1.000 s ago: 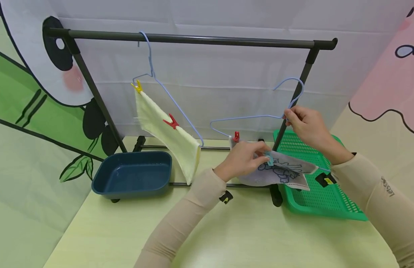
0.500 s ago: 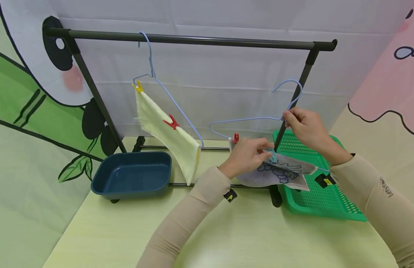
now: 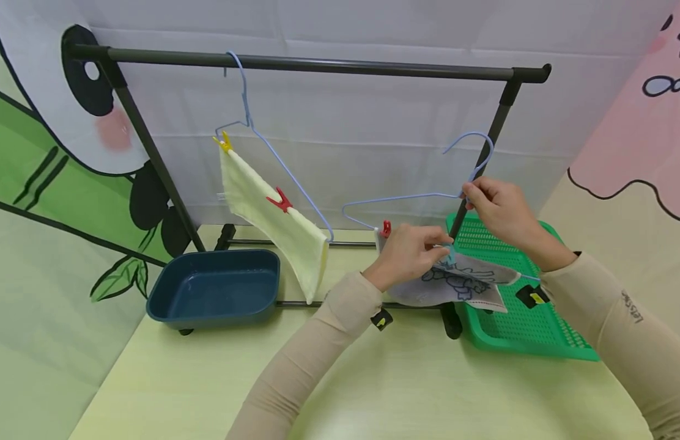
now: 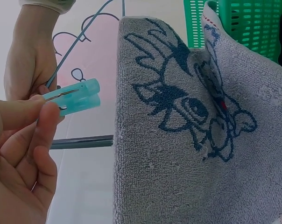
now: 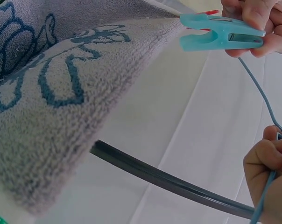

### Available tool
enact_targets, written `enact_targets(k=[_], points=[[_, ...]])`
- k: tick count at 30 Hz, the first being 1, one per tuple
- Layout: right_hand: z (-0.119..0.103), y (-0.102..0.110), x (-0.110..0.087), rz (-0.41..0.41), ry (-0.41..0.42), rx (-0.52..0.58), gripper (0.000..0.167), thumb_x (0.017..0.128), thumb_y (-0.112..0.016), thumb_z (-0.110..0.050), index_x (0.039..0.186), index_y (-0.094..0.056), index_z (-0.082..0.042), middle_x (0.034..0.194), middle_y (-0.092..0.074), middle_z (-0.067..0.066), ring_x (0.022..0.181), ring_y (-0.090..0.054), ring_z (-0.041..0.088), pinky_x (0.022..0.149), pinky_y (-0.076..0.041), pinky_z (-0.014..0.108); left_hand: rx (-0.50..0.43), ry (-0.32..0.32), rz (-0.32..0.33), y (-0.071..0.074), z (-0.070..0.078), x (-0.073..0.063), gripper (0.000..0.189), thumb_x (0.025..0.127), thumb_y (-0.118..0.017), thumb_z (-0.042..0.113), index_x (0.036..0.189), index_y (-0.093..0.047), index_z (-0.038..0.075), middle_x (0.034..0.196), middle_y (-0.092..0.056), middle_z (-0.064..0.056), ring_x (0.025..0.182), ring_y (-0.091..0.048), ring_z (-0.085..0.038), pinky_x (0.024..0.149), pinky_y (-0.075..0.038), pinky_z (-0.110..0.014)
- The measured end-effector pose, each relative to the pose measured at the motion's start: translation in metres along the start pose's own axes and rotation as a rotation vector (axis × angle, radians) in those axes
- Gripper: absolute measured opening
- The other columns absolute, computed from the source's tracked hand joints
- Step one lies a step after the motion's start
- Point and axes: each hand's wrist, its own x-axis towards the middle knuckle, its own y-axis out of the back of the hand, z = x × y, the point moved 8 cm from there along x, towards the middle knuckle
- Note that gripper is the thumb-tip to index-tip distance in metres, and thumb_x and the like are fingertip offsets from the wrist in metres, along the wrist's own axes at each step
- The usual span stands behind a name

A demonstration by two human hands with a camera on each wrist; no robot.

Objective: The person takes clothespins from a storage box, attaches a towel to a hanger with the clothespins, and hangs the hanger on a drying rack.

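In the head view my left hand (image 3: 407,255) pinches a light-blue clothespin (image 4: 78,98) between thumb and fingers. The pin's jaws point at the top edge of a grey towel (image 4: 155,177) with a dark blue cartoon print. That towel hangs folded over the lower part of a blue wire hanger (image 3: 400,198). A red clothespin (image 3: 386,229) grips the towel's left end. With thumb and fingers my right hand (image 3: 498,208) holds the hanger just below its hook, in front of the rack's right post. The left hand hides part of the towel's top edge.
A black rack (image 3: 329,65) stands on the table (image 3: 428,379). From its bar hangs another blue hanger (image 3: 285,164) with a yellow towel (image 3: 274,226), yellow and red clothespins on it. A dark blue basin (image 3: 213,284) sits at left, a green basket (image 3: 516,324) at right.
My left hand, with the light-blue clothespin, has shifted slightly right along the towel's top edge. My right hand keeps its hold on the hanger, which has drifted slightly left and down.
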Motion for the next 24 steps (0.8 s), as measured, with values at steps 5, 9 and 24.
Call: enact_targets(k=[5, 9, 24], points=[[0.000, 0.001, 0.000, -0.001, -0.007, -0.003, 0.040, 0.101, -0.042, -0.034, 0.100, -0.064, -0.001, 0.083, -0.061, 0.012, 0.062, -0.052, 0.020, 0.048, -0.034, 0.029, -0.014, -0.003, 0.011, 0.000, 0.000, 0.001, 0.013, 0.089, -0.067, 0.016, 0.099, -0.072, 0.009, 0.095, -0.072, 0.000, 0.071, -0.065, -0.005, 0.055, -0.042, -0.012], [-0.001, 0.001, 0.000, 0.003, -0.002, -0.015, 0.040, 0.101, -0.042, -0.034, 0.100, -0.065, -0.001, 0.082, -0.062, 0.012, 0.068, -0.056, 0.018, 0.048, -0.035, 0.029, -0.030, -0.012, 0.024, 0.000, 0.001, 0.002, 0.011, 0.089, -0.067, 0.015, 0.097, -0.073, 0.009, 0.094, -0.072, -0.001, 0.066, -0.064, -0.003, 0.050, -0.039, -0.014], [-0.004, 0.004, -0.001, 0.008, 0.014, -0.023, 0.041, 0.101, -0.041, -0.034, 0.099, -0.064, -0.001, 0.082, -0.062, 0.013, 0.057, -0.048, 0.018, 0.048, -0.033, 0.028, -0.044, -0.057, -0.005, -0.010, 0.016, 0.013, 0.006, 0.090, -0.065, 0.011, 0.089, -0.071, 0.010, 0.095, -0.072, -0.002, 0.048, -0.053, 0.001, 0.044, -0.034, -0.015]])
